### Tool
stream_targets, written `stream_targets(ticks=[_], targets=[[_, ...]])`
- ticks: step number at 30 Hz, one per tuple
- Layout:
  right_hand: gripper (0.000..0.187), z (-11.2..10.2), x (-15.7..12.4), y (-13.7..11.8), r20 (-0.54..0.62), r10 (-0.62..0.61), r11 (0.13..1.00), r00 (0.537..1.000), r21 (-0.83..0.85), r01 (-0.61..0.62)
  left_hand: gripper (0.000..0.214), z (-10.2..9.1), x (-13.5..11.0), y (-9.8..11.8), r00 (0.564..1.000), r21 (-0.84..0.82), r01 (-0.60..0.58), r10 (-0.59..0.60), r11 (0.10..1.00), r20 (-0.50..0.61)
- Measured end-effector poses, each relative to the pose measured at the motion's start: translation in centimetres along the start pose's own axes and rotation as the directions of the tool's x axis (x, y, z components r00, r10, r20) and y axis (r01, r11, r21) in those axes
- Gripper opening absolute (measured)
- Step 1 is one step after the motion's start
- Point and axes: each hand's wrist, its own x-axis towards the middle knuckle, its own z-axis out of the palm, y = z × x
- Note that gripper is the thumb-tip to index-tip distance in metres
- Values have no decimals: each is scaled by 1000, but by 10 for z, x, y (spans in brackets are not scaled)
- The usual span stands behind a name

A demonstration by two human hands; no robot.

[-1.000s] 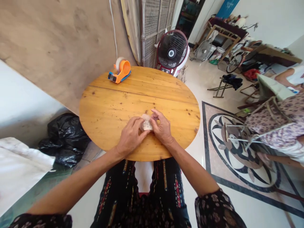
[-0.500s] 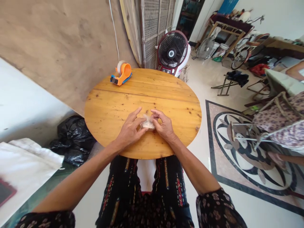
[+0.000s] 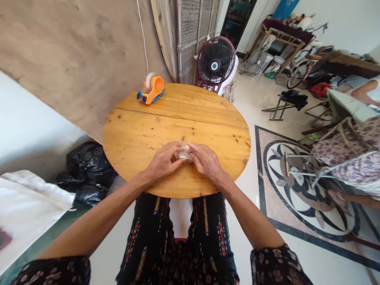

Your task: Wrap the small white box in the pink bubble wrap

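Note:
A small clear plastic packet (image 3: 185,154) with something pale inside lies near the front of the round wooden table (image 3: 142,134). My left hand (image 3: 166,159) closes on its left side, thumb in front and fingers behind. On the other side, my right hand (image 3: 205,159) presses against the packet with its fingers curled in. The fingertips of both hands almost meet over it, so its edges are partly hidden. What the packet contains is too small to make out.
An orange and blue tape dispenser (image 3: 152,90) stands at the table's back left. Behind the table is a fan (image 3: 215,65). Black plastic bags (image 3: 89,168) lie on the floor at left. To the right, a person in patterned clothes sits by a folding stool (image 3: 282,105).
Both hands have closed in on the packet. The fingers, raised and spread before, are now lowered and curled around it. The view has shifted slightly.

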Motion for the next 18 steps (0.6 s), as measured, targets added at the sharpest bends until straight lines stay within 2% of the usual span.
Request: stream_targets(ticks=[3,6,10,14,18], targets=[[45,1,-3,-2,17,10,1000,1000,-15,-9,45,-1,0,2,997,12,81,-81,997,-5],[46,3,-4,-3,13,31,999,999,-9,-31,58,-5,4,5,992,27,106,-108,994,59],[48,2,-6,-7,3,55,998,998,8,-56,42,-10,9,6,987,-11,36,-34,999,156],[51,-10,-15,-10,-3,157,986,988,54,-157,35,-10,7,2,992,-32,3,1,999,123],[61,-18,-27,-2,21,266,959,964,97,-267,32,-8,6,1,993,-16,-5,7,1000,116]])
